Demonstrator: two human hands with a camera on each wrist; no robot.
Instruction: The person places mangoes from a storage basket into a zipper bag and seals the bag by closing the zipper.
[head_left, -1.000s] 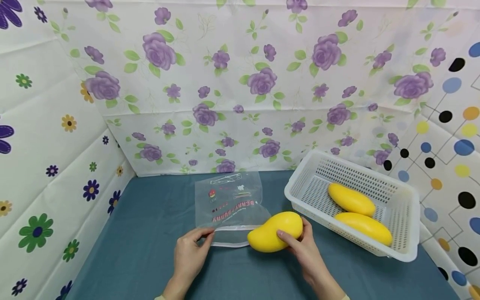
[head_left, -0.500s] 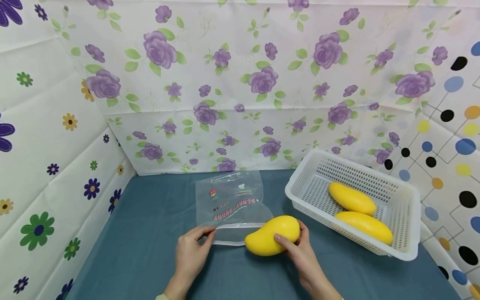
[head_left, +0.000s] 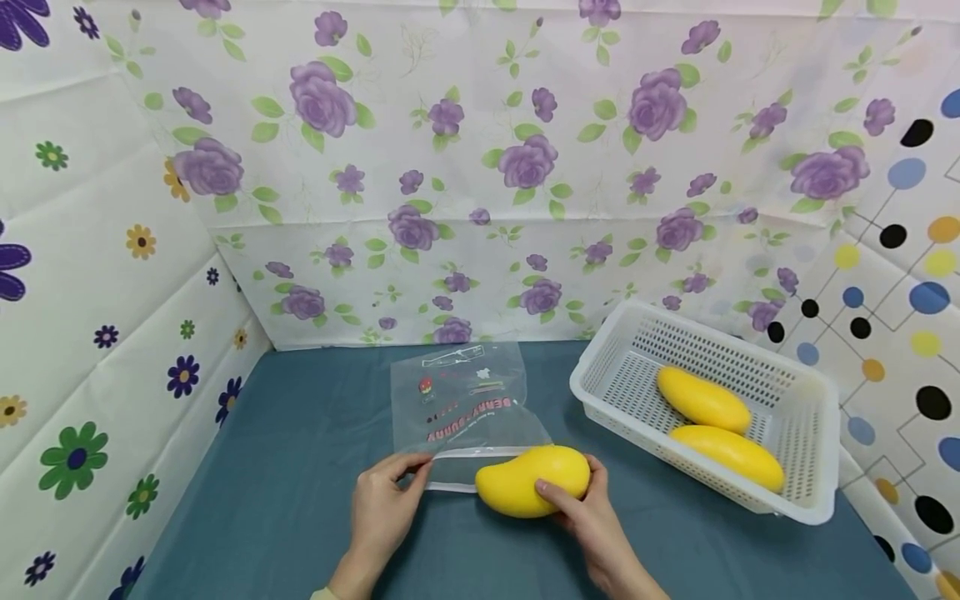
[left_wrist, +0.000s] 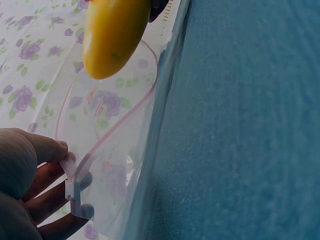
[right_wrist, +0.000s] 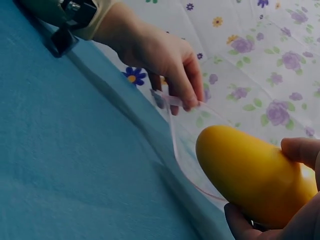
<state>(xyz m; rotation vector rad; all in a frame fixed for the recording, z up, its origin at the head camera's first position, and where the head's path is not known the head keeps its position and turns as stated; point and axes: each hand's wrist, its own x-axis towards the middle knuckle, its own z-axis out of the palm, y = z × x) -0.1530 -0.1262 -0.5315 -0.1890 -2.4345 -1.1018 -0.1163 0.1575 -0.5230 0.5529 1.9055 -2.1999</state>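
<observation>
A clear zip bag (head_left: 465, 408) with red lettering lies on the table, its mouth facing me and spread apart. My left hand (head_left: 384, 504) pinches the left corner of that mouth between thumb and fingers. My right hand (head_left: 592, 521) grips a yellow mango (head_left: 532, 482) by its thick end, thumb on top. The mango's narrow end points left, at the bag's opening, and covers the right part of the mouth in the head view. In the left wrist view the mango (left_wrist: 112, 40) hangs at the gaping rim of the bag (left_wrist: 115, 125).
A white perforated basket (head_left: 813, 442) stands on the right, with two more yellow mangoes (head_left: 703, 398) in it. Blue cloth (head_left: 285, 467) covers the table. Flowered sheets (head_left: 480, 167) rise behind and on the left, a dotted one on the right.
The right hand has carried the mango left and slightly nearer to me, across the bag's mouth. My left hand stays almost in place at the bag's corner.
</observation>
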